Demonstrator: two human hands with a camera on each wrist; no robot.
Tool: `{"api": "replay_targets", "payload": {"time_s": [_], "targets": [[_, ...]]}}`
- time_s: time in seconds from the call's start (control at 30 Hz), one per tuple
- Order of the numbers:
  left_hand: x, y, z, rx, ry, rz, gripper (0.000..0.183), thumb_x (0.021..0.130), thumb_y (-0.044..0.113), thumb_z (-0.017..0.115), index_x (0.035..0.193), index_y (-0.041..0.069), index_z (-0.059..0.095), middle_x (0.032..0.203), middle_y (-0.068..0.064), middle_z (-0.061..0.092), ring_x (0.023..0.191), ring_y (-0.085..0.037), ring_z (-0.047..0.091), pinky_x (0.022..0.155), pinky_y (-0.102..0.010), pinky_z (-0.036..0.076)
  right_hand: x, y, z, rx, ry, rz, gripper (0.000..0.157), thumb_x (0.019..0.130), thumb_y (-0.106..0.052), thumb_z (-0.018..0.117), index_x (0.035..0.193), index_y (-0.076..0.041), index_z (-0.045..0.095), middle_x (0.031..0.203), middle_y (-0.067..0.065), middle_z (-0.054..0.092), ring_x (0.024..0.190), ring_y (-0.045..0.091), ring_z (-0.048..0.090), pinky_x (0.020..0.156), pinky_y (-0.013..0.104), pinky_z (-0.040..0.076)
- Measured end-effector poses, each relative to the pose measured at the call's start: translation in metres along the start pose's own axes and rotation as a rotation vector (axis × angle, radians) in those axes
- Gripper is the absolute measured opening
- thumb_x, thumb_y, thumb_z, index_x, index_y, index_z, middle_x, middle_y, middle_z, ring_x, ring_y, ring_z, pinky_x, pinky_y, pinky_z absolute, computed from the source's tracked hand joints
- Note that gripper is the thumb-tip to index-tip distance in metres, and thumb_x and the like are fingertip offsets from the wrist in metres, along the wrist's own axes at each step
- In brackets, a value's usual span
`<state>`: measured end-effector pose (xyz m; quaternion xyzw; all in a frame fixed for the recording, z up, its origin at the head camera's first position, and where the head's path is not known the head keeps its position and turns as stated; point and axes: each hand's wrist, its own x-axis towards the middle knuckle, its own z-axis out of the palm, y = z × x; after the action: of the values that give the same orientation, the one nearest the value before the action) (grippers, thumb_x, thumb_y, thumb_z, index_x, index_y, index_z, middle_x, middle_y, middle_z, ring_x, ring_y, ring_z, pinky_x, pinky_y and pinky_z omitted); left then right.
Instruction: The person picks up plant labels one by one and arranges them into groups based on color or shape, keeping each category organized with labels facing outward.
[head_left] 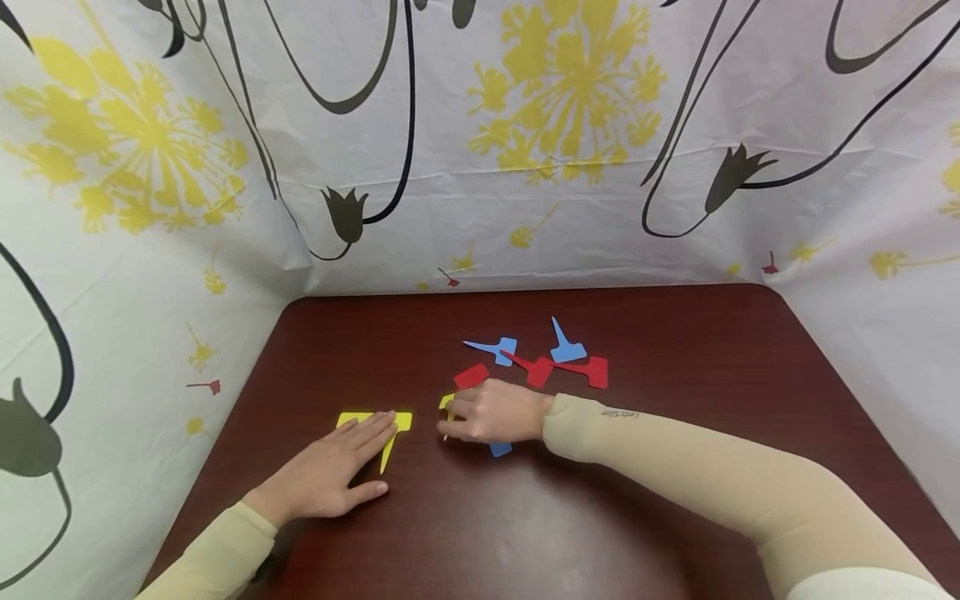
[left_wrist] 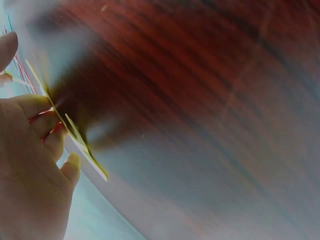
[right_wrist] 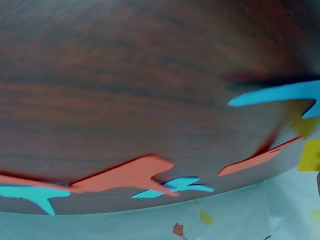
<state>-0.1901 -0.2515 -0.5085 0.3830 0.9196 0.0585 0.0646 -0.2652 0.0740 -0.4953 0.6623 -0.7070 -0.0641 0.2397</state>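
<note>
My left hand (head_left: 333, 471) lies with straight fingers over yellow T-shaped plant labels, whose heads sit side by side. One yellow label (head_left: 403, 422) points its spike toward me; another yellow head (head_left: 352, 417) is partly covered by the fingers. In the left wrist view, the fingertips touch the yellow labels (left_wrist: 90, 160). To the right, my right hand (head_left: 495, 412) pinches a separate yellow plant label (head_left: 446, 402), spike downward. That label's head (right_wrist: 312, 156) shows at the right wrist view's edge. A blue label (head_left: 500, 448) pokes out from under the right hand, mostly hidden.
Beyond the right hand lie a red label (head_left: 472, 376), two more red labels (head_left: 537, 372) (head_left: 597, 372) and two blue labels (head_left: 504, 350) (head_left: 567, 351), some overlapping. The dark wooden table (head_left: 360, 333) is bordered by patterned white cloth (head_left: 450, 217) at the back and sides.
</note>
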Motion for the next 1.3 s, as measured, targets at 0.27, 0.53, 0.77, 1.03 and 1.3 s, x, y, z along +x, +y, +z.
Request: {"api": "replay_targets", "payload": {"time_s": [0.27,0.53,0.77,1.03,1.3], "targets": [[-0.001,0.001,0.001,-0.008,0.001,-0.007,0.078,0.100,0.057,0.052,0.160,0.013,0.029,0.166,-0.004,0.022,0.151,-0.020,0.022,0.118,-0.048,0.026,0.013,-0.014,0.009,0.064,-0.034,-0.032,0.023,0.101,-0.023,0.060,0.121,-0.019,0.071,0.102,-0.001,0.069,0.090,0.009,0.064,0.073,0.024,0.057],[0.000,0.001,0.003,-0.005,0.008,-0.004,0.078,0.100,0.057,0.052,0.160,0.013,0.029,0.166,-0.004,0.022,0.151,-0.020,0.021,0.118,-0.048,0.026,0.026,-0.024,0.012,0.093,-0.052,-0.056,0.026,0.102,-0.025,0.059,0.123,-0.021,0.072,0.101,-0.002,0.067,0.088,0.006,0.063,0.073,0.021,0.056],[0.001,0.000,0.002,-0.005,-0.002,-0.014,0.078,0.100,0.057,0.052,0.161,0.014,0.028,0.167,-0.002,0.020,0.152,-0.019,0.020,0.118,-0.046,0.026,0.035,-0.028,0.015,0.039,-0.081,-0.054,0.023,0.102,-0.021,0.055,0.117,-0.017,0.071,0.098,-0.002,0.067,0.085,0.007,0.063,0.071,0.022,0.055],[0.000,0.000,0.002,0.000,0.000,-0.011,0.079,0.100,0.057,0.052,0.161,0.014,0.028,0.167,-0.002,0.020,0.152,-0.020,0.020,0.118,-0.046,0.027,0.032,-0.027,0.021,0.121,-0.069,0.160,0.030,0.095,-0.022,0.060,0.121,-0.011,0.071,0.109,0.001,0.068,0.093,0.012,0.061,0.071,0.024,0.057],[0.001,-0.002,0.003,0.002,-0.004,-0.003,0.079,0.100,0.057,0.052,0.161,0.014,0.027,0.167,-0.003,0.019,0.152,-0.020,0.019,0.119,-0.046,0.026,0.029,-0.025,0.022,0.083,-0.137,0.164,0.029,0.097,-0.020,0.065,0.125,-0.011,0.070,0.116,0.003,0.068,0.101,0.014,0.063,0.077,0.026,0.058]]}}
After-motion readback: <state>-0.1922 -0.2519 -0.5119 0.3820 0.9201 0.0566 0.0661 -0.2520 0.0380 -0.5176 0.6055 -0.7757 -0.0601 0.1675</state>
